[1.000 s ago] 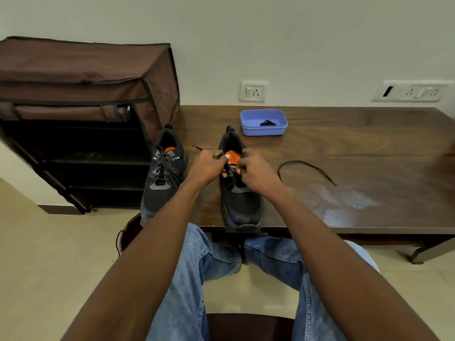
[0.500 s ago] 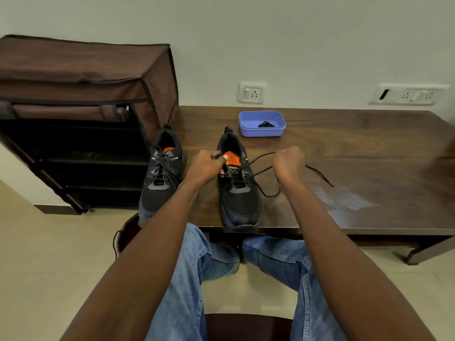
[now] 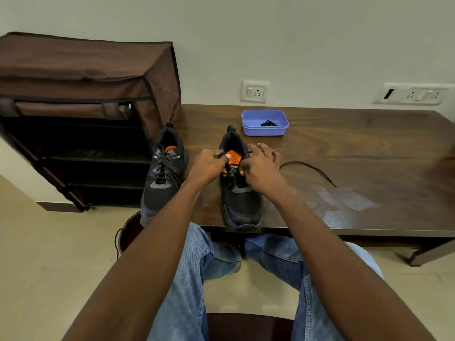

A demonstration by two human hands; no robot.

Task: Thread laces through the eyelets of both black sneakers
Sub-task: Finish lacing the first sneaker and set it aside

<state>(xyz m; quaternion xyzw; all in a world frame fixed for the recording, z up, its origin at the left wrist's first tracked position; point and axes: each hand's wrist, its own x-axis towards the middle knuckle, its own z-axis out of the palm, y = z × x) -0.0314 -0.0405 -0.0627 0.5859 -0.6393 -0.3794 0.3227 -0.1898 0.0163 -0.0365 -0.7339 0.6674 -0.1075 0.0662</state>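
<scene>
At table's near edge, right sneaker (image 3: pixel 240 190) stood toe toward viewer; laced left sneaker (image 3: pixel 163 175) at its 9 o'clock, apart. Left hand (image 3: pixel 209 164) closed, lace seemingly pinched beside orange tongue (image 3: pixel 232 159). Right hand (image 3: pixel 258 166) curled over eyelets, fingers part spread; hold on lace cannot be told. Loose lace (image 3: pixel 309 168) trailed at 3 o'clock across table (image 3: pixel 357 148). Lace judged light, limp, best pinched near stiff tip; shoe upper soft, sole steadying. Eyelets hidden under hands; dark item in blue tub (image 3: pixel 264 123) at 12 o'clock unclear.

"AIR" on right sneaker's orange tongue label (image 3: pixel 233 159), left sneaker's logo unreadable
</scene>
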